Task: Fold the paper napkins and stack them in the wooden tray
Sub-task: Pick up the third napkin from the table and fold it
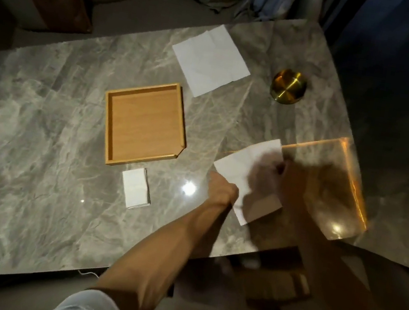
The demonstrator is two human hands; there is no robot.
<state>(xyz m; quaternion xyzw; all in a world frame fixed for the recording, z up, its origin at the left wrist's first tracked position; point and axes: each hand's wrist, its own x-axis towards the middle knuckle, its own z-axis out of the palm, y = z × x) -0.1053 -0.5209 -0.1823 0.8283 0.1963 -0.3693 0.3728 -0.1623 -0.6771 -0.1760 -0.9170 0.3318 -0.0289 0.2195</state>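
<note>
Napkin [240, 160], opened out, right of centre on marble table [43, 116]; its right part lost in motion blur and shadow. Right hand [272, 173]: smeared over the napkin, fingers indistinct, hold cannot be told. Left hand [222, 187]: at the napkin's lower-left edge, fingers curled, pinching that edge. Wooden tray [108, 126]: centre of frame, left of the pinched sheet, apart from it. Folded napkin [136, 188]: just below tray. Flat napkin [210, 59]: upper centre. Gold round dish [288, 86]: upper right, kind unclear. Amber see-through piece [345, 204]: right table corner, unidentifiable.
</note>
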